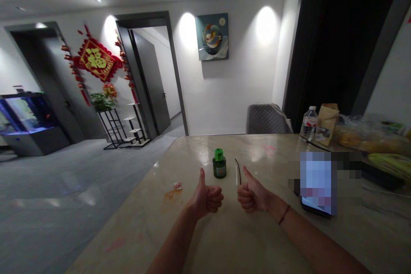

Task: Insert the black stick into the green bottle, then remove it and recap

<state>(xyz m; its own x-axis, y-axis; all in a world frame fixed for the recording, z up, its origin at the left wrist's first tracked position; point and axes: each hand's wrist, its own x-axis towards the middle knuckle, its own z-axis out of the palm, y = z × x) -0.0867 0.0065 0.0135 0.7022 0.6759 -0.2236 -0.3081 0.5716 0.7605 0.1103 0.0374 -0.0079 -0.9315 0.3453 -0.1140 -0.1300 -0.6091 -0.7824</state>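
Observation:
My left hand [208,197] is a fist with its thumb pointing up, held over the table, and nothing shows in its fingers. Opposite it, my right hand [252,192] makes the same thumbs-up with curled, bare fingers. A small green bottle [219,167] with a bright green cap stands upright just beyond my hands, nearer the left one. Behind the right fist lie a thin white stick [236,175] and a dark, slightly curved strip [238,169]. Neither hand appears to touch the bottle; the near ends of the stick and strip come close to my right fist.
On the right of the table [154,222] are a propped phone with a blurred screen [316,180], a water bottle [309,123], a paper bag [326,124] and plastic-wrapped food [366,137]. An orange stain [172,195] marks the left side. A grey chair [268,119] stands behind.

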